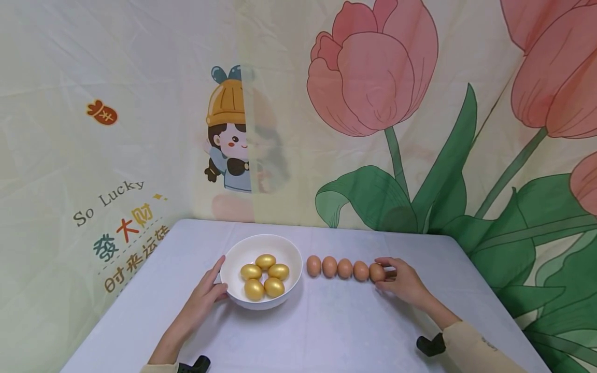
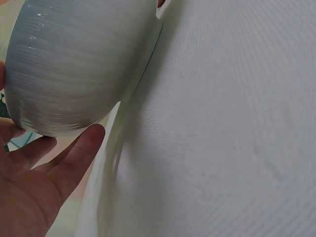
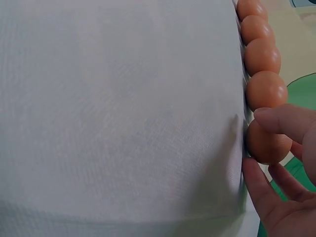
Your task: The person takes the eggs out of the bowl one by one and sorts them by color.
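Note:
A white bowl (image 1: 261, 305) stands on the table with several golden eggs (image 1: 254, 289) inside it. My left hand (image 1: 208, 287) rests against the bowl's left side, fingers and thumb fairly straight. In the left wrist view, the fingertips touch the bowl's glossy outer wall (image 2: 84, 64). To the right of the bowl, several brown eggs (image 1: 344, 268) lie in a row. My right hand (image 1: 404, 282) holds the rightmost brown egg (image 3: 269, 143) between thumb and fingers, at the end of the row. That egg sits close beside its neighbour (image 3: 266, 91).
A white cloth covers the table (image 1: 326, 331). Behind it hangs a printed backdrop (image 1: 280, 103) with tulips, a cartoon figure and lettering. A black strap piece shows at each wrist, by the beige sleeves (image 1: 475, 347).

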Demonstrator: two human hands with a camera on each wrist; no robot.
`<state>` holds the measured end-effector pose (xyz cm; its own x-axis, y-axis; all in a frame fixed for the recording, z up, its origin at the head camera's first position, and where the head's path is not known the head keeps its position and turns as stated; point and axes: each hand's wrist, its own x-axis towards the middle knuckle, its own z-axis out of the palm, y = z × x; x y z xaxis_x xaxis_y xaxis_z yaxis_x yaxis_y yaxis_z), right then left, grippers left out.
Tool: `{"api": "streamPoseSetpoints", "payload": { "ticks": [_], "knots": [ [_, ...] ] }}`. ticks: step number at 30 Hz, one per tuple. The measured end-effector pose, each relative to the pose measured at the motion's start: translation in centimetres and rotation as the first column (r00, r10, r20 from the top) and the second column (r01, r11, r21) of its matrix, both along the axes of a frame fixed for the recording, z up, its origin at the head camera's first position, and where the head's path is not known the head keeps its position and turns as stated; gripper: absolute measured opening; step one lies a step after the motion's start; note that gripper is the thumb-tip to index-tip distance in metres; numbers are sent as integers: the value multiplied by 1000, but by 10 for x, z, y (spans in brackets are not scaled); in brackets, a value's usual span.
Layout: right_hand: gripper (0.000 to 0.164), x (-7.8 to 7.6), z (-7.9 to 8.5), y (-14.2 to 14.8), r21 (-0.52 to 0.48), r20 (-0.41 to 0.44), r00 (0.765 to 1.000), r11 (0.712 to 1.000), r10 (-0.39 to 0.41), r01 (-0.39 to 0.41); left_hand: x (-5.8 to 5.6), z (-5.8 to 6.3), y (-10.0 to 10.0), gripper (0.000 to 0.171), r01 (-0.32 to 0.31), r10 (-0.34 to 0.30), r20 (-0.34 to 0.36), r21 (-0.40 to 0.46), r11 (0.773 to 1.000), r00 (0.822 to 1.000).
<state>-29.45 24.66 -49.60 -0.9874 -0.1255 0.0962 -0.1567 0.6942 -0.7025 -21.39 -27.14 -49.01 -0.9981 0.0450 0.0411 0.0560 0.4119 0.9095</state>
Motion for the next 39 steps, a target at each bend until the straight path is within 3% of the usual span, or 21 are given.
{"api": "streamPoseSetpoints", "payload": {
  "ticks": [6,11,16,25,34,39],
  "knots": [
    [67,5,9,6,18,-61,996,998,65,-64,0,0,0,71,1,-1,-13,-1,1000,1000],
    [62,12,28,5,57,-177,975,990,138,-130,0,0,0,71,2,-2,-18,-10,1000,1000],
    [60,18,46,-2,105,-247,955,984,164,-142,-1,1,1,71,1,-2,-15,-18,1000,1000],
    [64,27,73,-39,52,-268,932,970,243,-238,-1,1,1,72,-3,3,-4,-12,1000,1000],
    [67,26,89,-90,-63,-200,928,941,314,-332,1,1,0,72,0,0,-9,-8,1000,1000],
    [66,25,95,-120,-92,-158,933,936,322,-339,0,-1,0,71,3,-2,-22,18,1000,1000]
  ]
}}
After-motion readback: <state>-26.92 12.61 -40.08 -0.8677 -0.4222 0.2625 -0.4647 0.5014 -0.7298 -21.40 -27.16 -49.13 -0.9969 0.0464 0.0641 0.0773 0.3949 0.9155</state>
